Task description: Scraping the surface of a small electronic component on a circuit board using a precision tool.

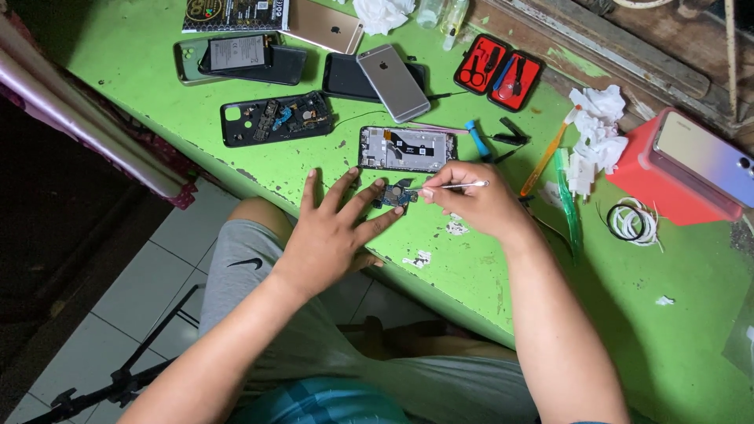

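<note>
The small circuit board (395, 194) lies on the green table (471, 267) near its front edge, between the 2 hands. It sits at about 2 o'clock from the left hand (334, 232) and at 9 o'clock from the right hand (471, 200). Its long axis runs roughly from 9 to 3 o'clock, tilted a little; finer detail is too small to tell.

The left hand lies flat with fingers spread wide, palm down, and its fingertips (399, 210) touch the lower edge of the board, pinning it to the table. The right hand is closed narrowly around a thin cotton swab (463, 185), pinched between thumb and fingers. The swab lies nearly level, its white tip sticking out toward 3 o'clock, while the pinching fingers sit just beside the board.

At 12 o'clock from the board lies an opened phone frame (407, 148), long axis 9 to 3. At 10 o'clock lies a black phone body with exposed parts (276, 118). A silver phone (393, 82) lies face down further up.
</note>
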